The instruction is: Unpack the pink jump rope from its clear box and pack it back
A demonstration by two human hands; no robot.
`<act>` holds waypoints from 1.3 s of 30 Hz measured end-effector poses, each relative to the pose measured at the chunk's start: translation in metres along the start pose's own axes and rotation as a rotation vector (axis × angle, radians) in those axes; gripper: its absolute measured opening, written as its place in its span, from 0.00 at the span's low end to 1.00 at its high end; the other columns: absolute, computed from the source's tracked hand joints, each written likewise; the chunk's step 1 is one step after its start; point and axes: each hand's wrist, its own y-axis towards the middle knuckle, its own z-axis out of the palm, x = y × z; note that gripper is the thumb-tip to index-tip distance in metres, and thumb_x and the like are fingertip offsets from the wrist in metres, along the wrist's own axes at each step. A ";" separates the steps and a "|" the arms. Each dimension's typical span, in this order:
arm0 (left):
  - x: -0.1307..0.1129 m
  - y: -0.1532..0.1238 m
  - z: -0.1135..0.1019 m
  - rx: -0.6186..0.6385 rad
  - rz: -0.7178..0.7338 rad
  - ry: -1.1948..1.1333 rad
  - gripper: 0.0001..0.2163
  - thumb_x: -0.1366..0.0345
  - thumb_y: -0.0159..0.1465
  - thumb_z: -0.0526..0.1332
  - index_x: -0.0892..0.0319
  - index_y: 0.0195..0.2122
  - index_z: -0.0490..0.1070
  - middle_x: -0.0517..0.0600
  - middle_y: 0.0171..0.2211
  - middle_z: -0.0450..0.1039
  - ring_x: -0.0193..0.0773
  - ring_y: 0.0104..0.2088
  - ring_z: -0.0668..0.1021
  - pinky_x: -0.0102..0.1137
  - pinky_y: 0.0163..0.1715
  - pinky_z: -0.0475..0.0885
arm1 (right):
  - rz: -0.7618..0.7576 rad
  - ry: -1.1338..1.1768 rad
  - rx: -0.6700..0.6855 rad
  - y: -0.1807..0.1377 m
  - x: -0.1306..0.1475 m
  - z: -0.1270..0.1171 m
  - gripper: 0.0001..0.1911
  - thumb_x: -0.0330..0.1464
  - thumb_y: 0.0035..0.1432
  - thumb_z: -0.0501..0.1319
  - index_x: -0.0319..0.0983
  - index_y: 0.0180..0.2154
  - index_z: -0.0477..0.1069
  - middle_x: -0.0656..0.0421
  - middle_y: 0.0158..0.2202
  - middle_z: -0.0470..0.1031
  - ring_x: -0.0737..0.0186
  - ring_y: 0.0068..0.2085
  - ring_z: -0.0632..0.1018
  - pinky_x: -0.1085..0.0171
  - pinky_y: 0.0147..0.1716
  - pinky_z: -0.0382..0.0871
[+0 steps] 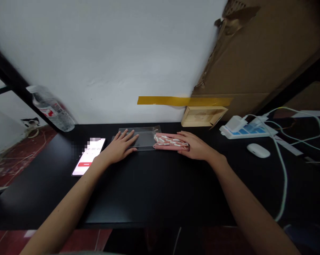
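Note:
A clear plastic box (146,138) lies flat on the black table (149,191). My left hand (118,147) rests on its left part with the fingers spread. At the box's right end sits a pink tray (167,147) filled with several small white stick-like pieces (173,141), too small to name surely. My right hand (195,145) grips the tray's right end, fingers along the far side and thumb along the near side. Whether the tray's left end is inside the clear box or only touches it, I cannot tell.
A lit phone (89,156) lies left of my left forearm, and a plastic bottle (53,109) leans farther left. A shallow wooden box (203,117) stands against the wall. To the right are a power strip (245,131), a white earbud-type case (258,150) and loose cables (283,177).

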 end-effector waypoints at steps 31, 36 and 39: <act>0.025 0.052 0.025 -0.072 -0.076 0.045 0.27 0.53 0.74 0.44 0.59 0.71 0.52 0.63 0.70 0.53 0.63 0.69 0.56 0.58 0.64 0.53 | -0.142 0.009 -0.023 0.005 0.022 0.004 0.30 0.46 0.60 0.65 0.51 0.62 0.68 0.55 0.58 0.73 0.47 0.55 0.75 0.48 0.55 0.68; 0.014 0.083 0.024 -0.084 0.000 0.014 0.25 0.53 0.74 0.48 0.58 0.69 0.56 0.59 0.69 0.57 0.57 0.69 0.59 0.53 0.65 0.54 | -0.241 -0.017 -0.054 0.016 0.052 0.024 0.30 0.46 0.59 0.66 0.48 0.61 0.69 0.52 0.59 0.74 0.47 0.58 0.74 0.47 0.56 0.66; 0.002 0.091 0.020 -0.123 -0.002 -0.006 0.25 0.55 0.72 0.51 0.62 0.67 0.59 0.62 0.68 0.58 0.57 0.69 0.59 0.56 0.66 0.52 | -0.252 -0.052 -0.072 0.022 0.066 0.034 0.30 0.45 0.60 0.66 0.48 0.62 0.68 0.52 0.59 0.73 0.46 0.58 0.73 0.46 0.56 0.66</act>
